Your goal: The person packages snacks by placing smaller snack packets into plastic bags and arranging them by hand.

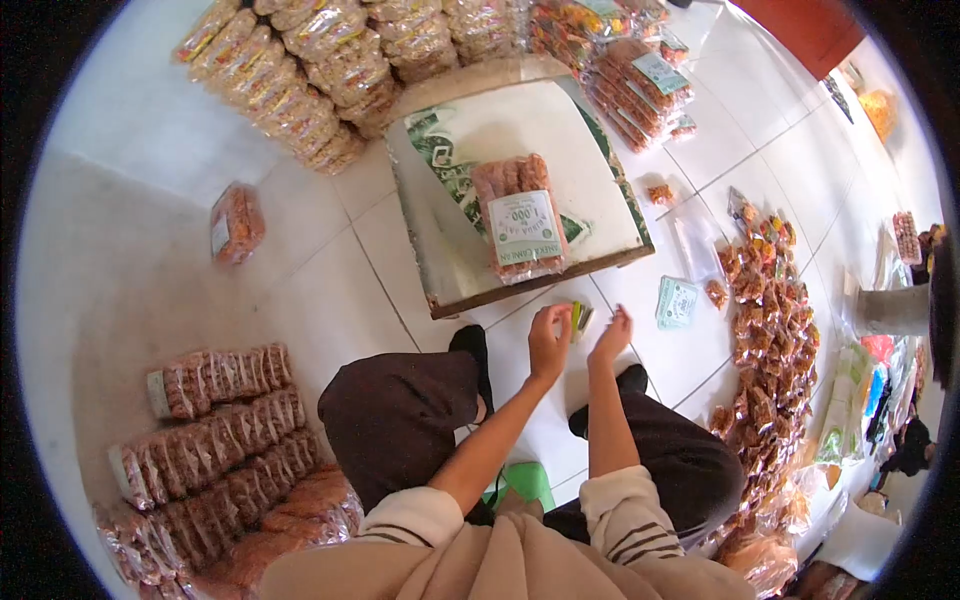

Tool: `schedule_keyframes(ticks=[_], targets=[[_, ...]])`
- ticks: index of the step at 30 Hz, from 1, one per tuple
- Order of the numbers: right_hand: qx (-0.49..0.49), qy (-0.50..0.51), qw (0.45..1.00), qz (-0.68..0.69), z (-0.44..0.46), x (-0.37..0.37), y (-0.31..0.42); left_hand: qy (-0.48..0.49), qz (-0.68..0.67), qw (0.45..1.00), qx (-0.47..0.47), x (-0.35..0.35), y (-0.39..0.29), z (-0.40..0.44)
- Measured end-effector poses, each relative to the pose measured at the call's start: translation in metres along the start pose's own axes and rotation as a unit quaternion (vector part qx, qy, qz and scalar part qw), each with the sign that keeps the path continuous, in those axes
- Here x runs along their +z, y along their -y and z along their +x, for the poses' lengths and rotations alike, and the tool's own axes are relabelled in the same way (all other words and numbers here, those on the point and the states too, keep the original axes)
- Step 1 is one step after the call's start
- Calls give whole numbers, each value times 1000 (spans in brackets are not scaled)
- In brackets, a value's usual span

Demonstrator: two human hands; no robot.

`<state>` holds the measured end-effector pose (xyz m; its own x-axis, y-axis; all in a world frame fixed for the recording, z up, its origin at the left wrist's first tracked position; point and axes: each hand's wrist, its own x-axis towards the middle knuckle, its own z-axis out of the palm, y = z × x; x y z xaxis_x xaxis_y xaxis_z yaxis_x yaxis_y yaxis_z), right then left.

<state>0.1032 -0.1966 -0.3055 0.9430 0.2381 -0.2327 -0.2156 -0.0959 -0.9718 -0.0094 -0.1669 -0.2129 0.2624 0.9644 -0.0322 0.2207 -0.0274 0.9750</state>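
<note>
My left hand (548, 340) is closed, its fingers against a small green and silver tool (580, 320) that looks like a stapler. To its right is my right hand (610, 340), fingertips drawn together; anything between them is too small to make out. Beyond both hands stands a low box-like table (430, 270) with a white and green top. On it lies a clear pack of reddish-brown snacks (508, 180) with a printed label. A stack of printed labels (677, 302) rests on the floor right of my right hand.
Small snack packets (765, 330) lie heaped along the right. Rows of packed snacks (235, 420) are at the lower left, with one pack (237, 222) apart on the tiles. Tall stacks of bagged snacks (260, 85) and labelled packs (640, 90) stand behind the table. Clear plastic sleeves (697, 238) lie right.
</note>
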Motion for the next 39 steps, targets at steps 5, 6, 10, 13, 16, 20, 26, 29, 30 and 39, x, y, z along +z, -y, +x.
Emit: schedule_keyframes(ticks=[5,6,10,13,16,20,26,29,30,39], targets=[[-192,-20,981,-2,9,55,135,-257,114,942,181,-47,-64,49],[-188,46,981,32,18,70,137,-305,125,931,154,-61,-75,70],[-125,328,932,-90,10,132,125,-276,52,960,14,-86,-30,139],[-186,353,884,-243,7,153,124,-78,25,986,-147,-99,-30,152],[3,436,873,-218,-2,145,120,172,-109,930,-306,-130,-44,149],[162,488,857,-31,-32,120,175,131,-300,908,-261,-113,-64,128],[114,477,872,6,-13,53,250,227,-248,924,-184,-78,-162,99],[111,455,881,75,-20,-2,302,293,-251,905,-176,-35,-190,97],[99,446,885,83,-15,-16,314,307,-248,904,-166,-24,-208,89],[33,436,894,101,-3,-104,401,315,-360,873,-93,45,-287,73]])
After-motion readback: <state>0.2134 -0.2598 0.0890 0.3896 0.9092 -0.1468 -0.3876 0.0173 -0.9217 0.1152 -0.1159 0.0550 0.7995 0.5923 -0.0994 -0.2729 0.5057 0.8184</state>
